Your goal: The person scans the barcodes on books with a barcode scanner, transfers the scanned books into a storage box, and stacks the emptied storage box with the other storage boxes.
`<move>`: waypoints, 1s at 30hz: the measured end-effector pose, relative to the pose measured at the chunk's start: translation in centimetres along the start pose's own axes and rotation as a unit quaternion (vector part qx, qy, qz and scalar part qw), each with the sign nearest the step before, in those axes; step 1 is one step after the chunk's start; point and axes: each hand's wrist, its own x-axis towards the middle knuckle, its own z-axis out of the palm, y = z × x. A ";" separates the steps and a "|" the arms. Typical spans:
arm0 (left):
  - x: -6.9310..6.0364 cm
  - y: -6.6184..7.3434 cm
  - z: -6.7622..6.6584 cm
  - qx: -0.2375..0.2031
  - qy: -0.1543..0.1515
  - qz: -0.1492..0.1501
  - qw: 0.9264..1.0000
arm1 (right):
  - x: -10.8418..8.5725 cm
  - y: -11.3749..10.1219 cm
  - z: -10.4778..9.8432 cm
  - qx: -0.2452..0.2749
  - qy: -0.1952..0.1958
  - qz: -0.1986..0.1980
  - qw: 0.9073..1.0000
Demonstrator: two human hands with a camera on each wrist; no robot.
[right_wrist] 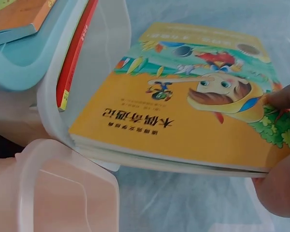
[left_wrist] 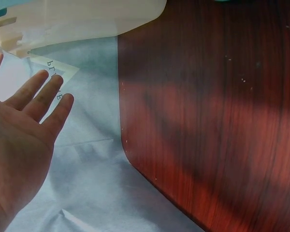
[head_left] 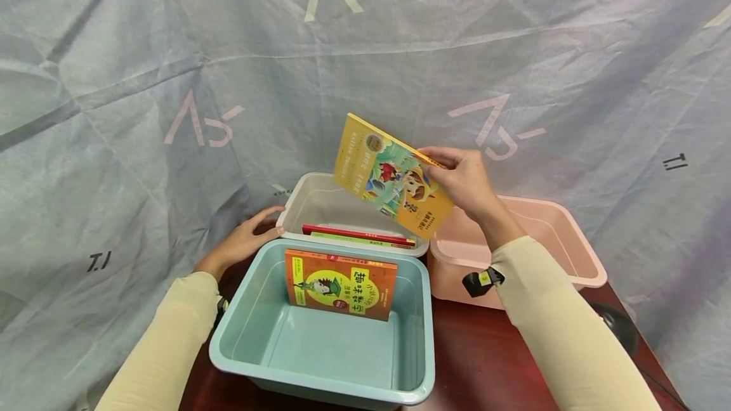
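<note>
A yellow-orange picture book [head_left: 394, 176] with a long-nosed cartoon figure on its cover is pinched along one edge by my right hand [head_left: 462, 182]. It is tilted in the air above the white bin [head_left: 325, 198] and the near corner of the pink bin. In the right wrist view, thumb and fingers clasp the book [right_wrist: 193, 111] at its side. My left hand [head_left: 245, 240] touches the white bin's left rim; in the left wrist view its fingers [left_wrist: 38, 101] are extended. Inside the white bin stand a red book [head_left: 360, 234] and a green one.
In front, a light blue bin [head_left: 228, 309] holds an orange book [head_left: 342, 284] leaning on its far wall. The pink bin [head_left: 571, 252] stands to the right. All rest on a dark red wooden table [head_left: 480, 354], with a grey sheet [head_left: 274, 81] hanging behind. A black object [head_left: 617, 328] lies at right.
</note>
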 end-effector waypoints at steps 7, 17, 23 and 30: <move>-0.2 0.0 -0.2 -0.005 0.003 0.003 1.000 | 1.5 0.3 1.4 0.017 -0.022 -0.016 0.999; -0.5 0.1 0.1 -0.006 -0.003 -0.009 1.000 | 1.7 2.1 2.8 -0.021 -0.070 -0.004 0.997; -0.2 0.2 0.1 -0.005 0.003 0.000 1.000 | 1.5 2.2 3.2 -0.048 -0.114 -0.012 0.992; -0.1 -0.2 0.1 0.003 0.002 -0.003 1.000 | 1.7 1.8 3.7 -0.057 -0.136 -0.026 0.989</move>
